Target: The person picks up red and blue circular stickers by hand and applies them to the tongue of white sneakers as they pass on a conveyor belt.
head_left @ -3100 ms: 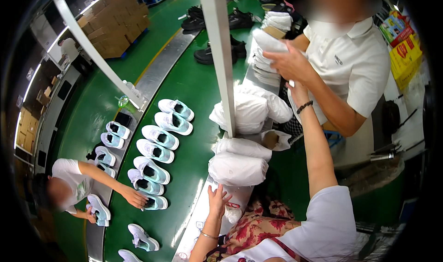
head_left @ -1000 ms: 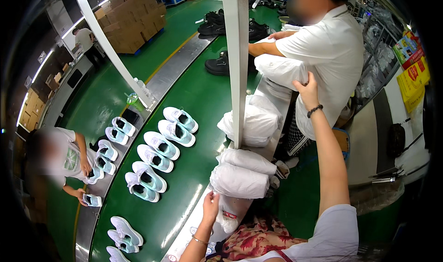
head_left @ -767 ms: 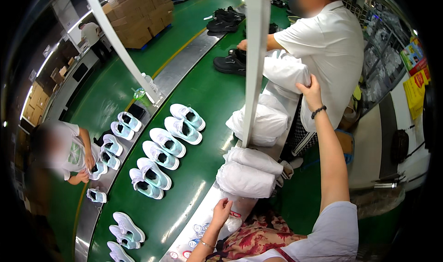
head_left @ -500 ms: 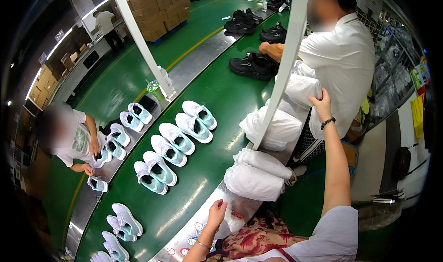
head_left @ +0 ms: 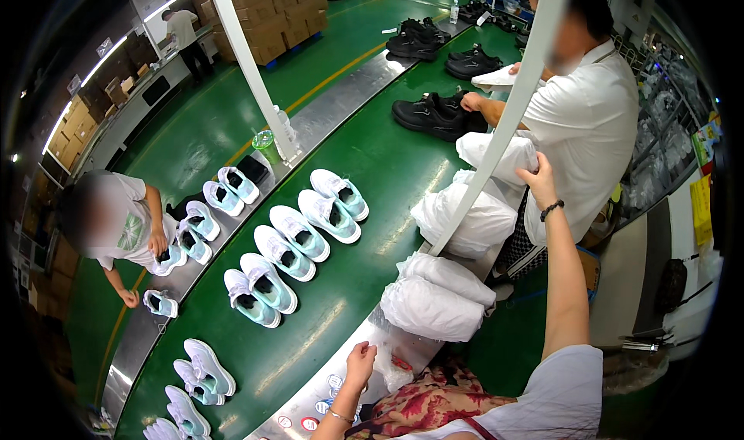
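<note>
My right hand (head_left: 539, 178) reaches forward at the right, fingers closed on the near end of a white paper-wrapped bundle (head_left: 480, 151) behind the white post. Nearer me, another white wrapped bundle (head_left: 457, 217) rests at the belt's right edge. Closer still lies a pair of rounded white wrapped bundles (head_left: 430, 304), on the metal ledge between my hands. My left hand (head_left: 360, 365) hovers over the near ledge with curled fingers and nothing visible in them. Beside it lies a crumpled clear plastic bag (head_left: 394, 370). What the wrappings contain is hidden.
Pale white-and-aqua sneakers (head_left: 291, 242) stand in pairs on the green belt (head_left: 364, 269). Black shoes (head_left: 434, 116) sit farther along, by a co-worker in white (head_left: 585, 122). A slanting white post (head_left: 504, 145) crosses before my right hand. Another person (head_left: 124, 223) works across the belt.
The bundle under my right hand has shifted left past the post. A white piece now shows at the co-worker's hands. The person opposite has drawn a hand away from a sneaker.
</note>
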